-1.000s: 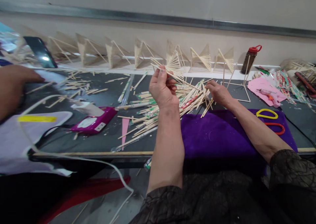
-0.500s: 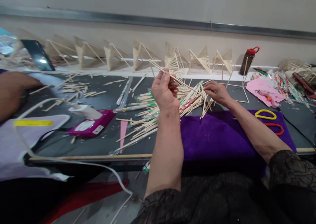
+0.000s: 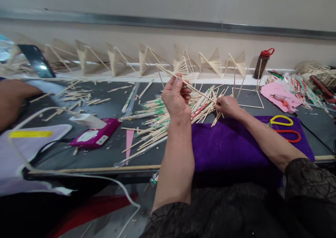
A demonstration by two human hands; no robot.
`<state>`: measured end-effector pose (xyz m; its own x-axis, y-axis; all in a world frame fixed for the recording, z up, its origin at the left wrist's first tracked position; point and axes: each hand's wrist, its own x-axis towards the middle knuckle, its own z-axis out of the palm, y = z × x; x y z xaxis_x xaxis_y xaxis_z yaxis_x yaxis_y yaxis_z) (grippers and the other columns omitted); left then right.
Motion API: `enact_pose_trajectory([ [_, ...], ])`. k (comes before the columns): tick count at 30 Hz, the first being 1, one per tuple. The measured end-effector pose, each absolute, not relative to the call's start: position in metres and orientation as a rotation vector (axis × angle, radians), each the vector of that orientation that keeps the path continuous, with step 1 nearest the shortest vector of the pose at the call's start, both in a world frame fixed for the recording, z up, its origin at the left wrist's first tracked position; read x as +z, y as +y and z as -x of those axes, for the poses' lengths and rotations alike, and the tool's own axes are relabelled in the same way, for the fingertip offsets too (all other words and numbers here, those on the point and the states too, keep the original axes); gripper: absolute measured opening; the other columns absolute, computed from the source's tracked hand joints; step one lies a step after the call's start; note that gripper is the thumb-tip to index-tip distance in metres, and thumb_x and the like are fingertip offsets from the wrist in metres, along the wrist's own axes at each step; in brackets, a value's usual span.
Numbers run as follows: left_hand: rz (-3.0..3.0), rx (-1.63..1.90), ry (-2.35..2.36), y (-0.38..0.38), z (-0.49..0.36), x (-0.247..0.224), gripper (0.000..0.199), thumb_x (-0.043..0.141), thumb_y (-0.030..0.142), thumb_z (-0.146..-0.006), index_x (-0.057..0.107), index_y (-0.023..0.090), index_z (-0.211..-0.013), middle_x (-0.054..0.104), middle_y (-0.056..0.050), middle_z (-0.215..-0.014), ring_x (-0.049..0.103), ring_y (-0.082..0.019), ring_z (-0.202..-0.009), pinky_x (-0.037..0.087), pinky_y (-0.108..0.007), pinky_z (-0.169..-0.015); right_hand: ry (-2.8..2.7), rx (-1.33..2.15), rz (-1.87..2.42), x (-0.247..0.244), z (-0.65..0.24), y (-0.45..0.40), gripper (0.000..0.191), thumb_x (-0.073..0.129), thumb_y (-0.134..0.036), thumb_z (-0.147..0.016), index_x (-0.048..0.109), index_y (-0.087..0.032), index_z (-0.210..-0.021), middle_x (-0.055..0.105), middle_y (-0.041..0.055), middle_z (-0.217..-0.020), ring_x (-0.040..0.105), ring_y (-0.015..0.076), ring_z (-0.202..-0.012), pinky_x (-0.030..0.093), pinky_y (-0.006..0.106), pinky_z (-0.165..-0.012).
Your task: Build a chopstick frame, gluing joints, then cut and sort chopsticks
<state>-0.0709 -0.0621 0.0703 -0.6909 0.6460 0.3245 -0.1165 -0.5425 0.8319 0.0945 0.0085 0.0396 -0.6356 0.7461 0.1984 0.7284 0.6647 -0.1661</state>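
Observation:
My left hand (image 3: 176, 96) is raised above the pile, its fingers pinched round a few thin wooden chopsticks (image 3: 198, 90) that slant down to the right. At their lower end my right hand (image 3: 228, 106) is closed, its fingers curled over the tips and mostly hidden. Beneath and between both hands lies a heap of chopsticks (image 3: 154, 135), some in clear wrappers with green print. A purple cloth (image 3: 223, 143) covers the table edge under my right forearm. Just beyond the right hand stands a square stick frame (image 3: 252, 107) with upright sticks.
Twisted stick structures (image 3: 211, 65) line the wall. On the right are a bottle (image 3: 261, 65), a glue gun (image 3: 285, 101) on pink paper and scissors (image 3: 285, 121). To the left lie a magenta power strip (image 3: 98, 135), a white cable, a phone (image 3: 36, 61) and another person's hand (image 3: 18, 93).
My right hand has shifted slightly down and its fingers have curled into a closed grip near the chopstick ends. The left hand keeps its pinch almost in place.

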Motion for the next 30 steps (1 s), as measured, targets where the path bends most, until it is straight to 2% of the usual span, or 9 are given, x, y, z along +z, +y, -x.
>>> enact_pose_trajectory([
  [3,-0.832,2.245,1.142,-0.061,0.067,0.071,0.024,0.079,0.05,-0.07,0.073,0.033,-0.087,0.068,0.002,-0.068,0.054,-0.007,-0.049,0.026,-0.022,-0.036,-2.657,0.025,1.309,0.035,-0.09,-0.001,0.035,0.053,-0.037,-0.089,0.076,-0.012,-0.097,0.075,0.0205,-0.101,0.07,0.0309,-0.096,0.05,0.034,-0.074],
  [7,-0.861,2.263,1.08,-0.06,0.065,0.07,0.018,0.08,0.044,-0.071,0.073,0.032,-0.083,0.067,0.003,-0.067,0.053,-0.005,-0.047,0.026,-0.021,-0.035,-2.629,0.071,1.377,0.033,-0.09,0.001,0.032,0.051,-0.028,-0.087,0.076,-0.013,-0.1,0.074,0.021,-0.104,0.07,0.0302,-0.097,0.05,0.033,-0.073],
  [11,-0.876,2.247,1.081,-0.061,0.065,0.07,0.013,0.078,0.04,-0.074,0.074,0.031,-0.082,0.066,0.004,-0.064,0.053,-0.004,-0.044,0.026,-0.02,-0.035,-2.445,0.239,1.409,0.035,-0.092,0.01,0.031,0.047,-0.028,-0.089,0.075,-0.016,-0.093,0.075,0.0151,-0.1,0.07,0.0248,-0.091,0.046,0.028,-0.068],
  [14,-0.821,2.222,1.099,-0.062,0.062,0.072,0.013,0.078,0.036,-0.073,0.073,0.028,-0.082,0.067,0.004,-0.064,0.053,-0.004,-0.044,0.026,-0.019,-0.035,-2.308,0.404,1.334,0.036,-0.092,0.017,0.028,0.047,-0.027,-0.089,0.073,-0.016,-0.085,0.075,0.0088,-0.089,0.068,0.0196,-0.084,0.043,0.024,-0.067],
  [18,-0.731,2.226,1.078,-0.064,0.056,0.076,0.018,0.08,0.033,-0.07,0.072,0.023,-0.082,0.068,0.003,-0.066,0.052,-0.003,-0.043,0.027,-0.017,-0.035,-2.189,0.764,1.174,0.033,-0.091,0.022,0.025,0.048,-0.024,-0.088,0.068,-0.014,-0.076,0.068,0.002,-0.069,0.062,0.012,-0.062,0.04,0.02,-0.06],
  [21,-0.699,2.205,1.116,-0.065,0.053,0.079,0.018,0.079,0.032,-0.071,0.072,0.022,-0.085,0.069,0.003,-0.067,0.053,-0.003,-0.044,0.028,-0.015,-0.034,-2.124,0.938,1.094,0.032,-0.091,0.023,0.023,0.047,-0.023,-0.087,0.067,-0.014,-0.078,0.064,-0.001,-0.064,0.056,0.0094,-0.051,0.038,0.02,-0.054],
  [26,-0.704,2.21,1.151,-0.067,0.055,0.079,0.015,0.077,0.031,-0.074,0.072,0.023,-0.086,0.069,0.003,-0.068,0.053,-0.004,-0.046,0.029,-0.016,-0.035,-2.176,0.817,1.179,0.039,-0.093,0.019,0.021,0.049,-0.018,-0.084,0.067,-0.014,-0.075,0.064,0.0,-0.062,0.058,0.011,-0.055,0.04,0.02,-0.058],
  [30,-0.748,2.2,1.197,-0.068,0.059,0.078,0.02,0.076,0.035,-0.075,0.072,0.025,-0.092,0.069,0.003,-0.069,0.056,-0.005,-0.048,0.03,-0.017,-0.036,-2.193,0.709,1.285,0.043,-0.095,0.017,0.019,0.053,-0.013,-0.08,0.07,-0.012,-0.09,0.066,0.0024,-0.065,0.061,0.0138,-0.06,0.043,0.022,-0.063],
])
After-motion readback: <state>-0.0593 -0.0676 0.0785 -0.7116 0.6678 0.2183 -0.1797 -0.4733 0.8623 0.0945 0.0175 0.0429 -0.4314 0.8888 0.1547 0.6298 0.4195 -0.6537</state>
